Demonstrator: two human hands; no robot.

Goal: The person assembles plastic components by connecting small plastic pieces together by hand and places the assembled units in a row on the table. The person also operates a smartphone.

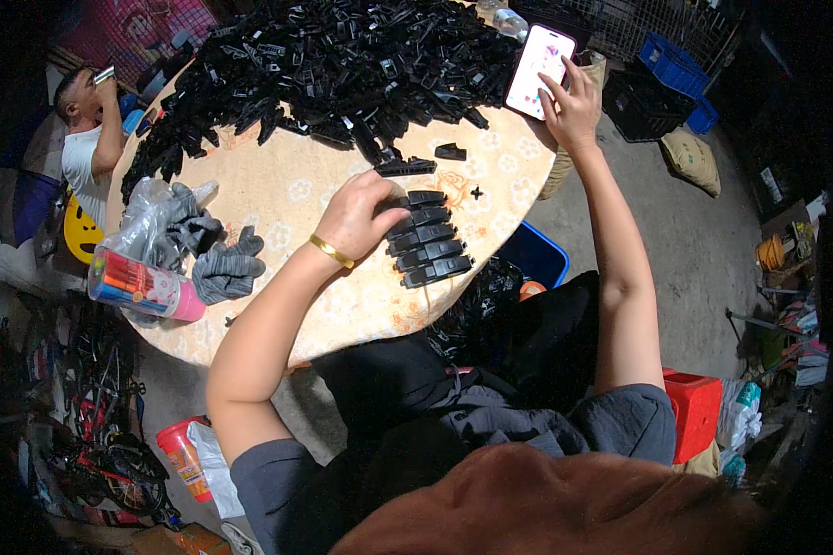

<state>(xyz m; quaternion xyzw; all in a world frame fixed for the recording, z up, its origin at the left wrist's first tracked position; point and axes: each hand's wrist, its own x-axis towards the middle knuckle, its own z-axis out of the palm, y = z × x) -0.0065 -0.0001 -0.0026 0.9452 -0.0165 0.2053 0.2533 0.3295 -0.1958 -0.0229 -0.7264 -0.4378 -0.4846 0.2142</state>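
Several long black plastic parts lie side by side in a neat row near the front right of the round table. My left hand, with a gold bracelet at the wrist, rests at the row's left end. Its fingers curl round one of the far parts, thumb on the near side; the fingertips are partly hidden. At the table's right edge a phone with a lit screen leans up. My right hand reaches to it, fingers apart and fingertips at the screen, gripping nothing. Another black piece lies just beyond the row.
A large heap of black plastic parts covers the table's far side. Grey gloves and a clear container of coloured pens sit at the left. Another person is beyond the table's left. A blue bin stands below the right edge.
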